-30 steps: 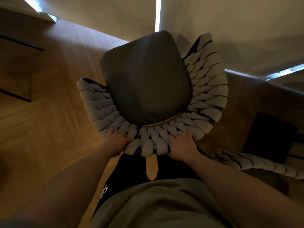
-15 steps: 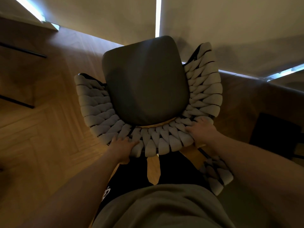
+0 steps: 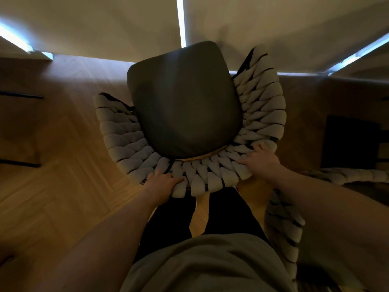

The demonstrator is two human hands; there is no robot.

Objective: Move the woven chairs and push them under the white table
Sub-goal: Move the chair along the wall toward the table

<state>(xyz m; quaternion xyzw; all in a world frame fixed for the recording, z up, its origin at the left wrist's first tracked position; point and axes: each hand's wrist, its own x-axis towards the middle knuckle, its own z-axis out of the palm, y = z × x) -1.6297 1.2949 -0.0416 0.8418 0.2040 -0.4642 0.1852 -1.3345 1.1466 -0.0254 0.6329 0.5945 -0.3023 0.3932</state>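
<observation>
Chair: woven chair (image 3: pixel 261 114) with a thick, puffy grey braid all round its curved back and sides. It stands on the wood floor (image 3: pixel 63 197), right in front of the person.
Seat: dark cushion (image 3: pixel 183 102) in the middle of the chair. Its front edge points at the white table (image 3: pixel 273 24).
Table: white, at the top of the view. The front tip of the seat is at the table's edge; you cannot tell if it is under it.
Left hand: left hand (image 3: pixel 161 184) is on the back rim of the chair, on the left part. Its fingers curl over the braid and grip it.
Right hand: right hand (image 3: pixel 261 161) is on the back rim too, more to the right where the braid bends. Its fingers lie over the braid and its thumb goes under the rim, so it grips the chair.
Legs of chair: light wood leg (image 3: pixel 199 213) shows under the back rim, between the person's dark trousers.
Second chair: another woven chair (image 3: pixel 282 228) is just beside the person, low on the right. Only part of its braid shows.
Dark block: black shape (image 3: pixel 349 142) on the right, near the far braid; too dark to tell what it is.
Body: grey shirt (image 3: pixel 200 264) at the bottom.
</observation>
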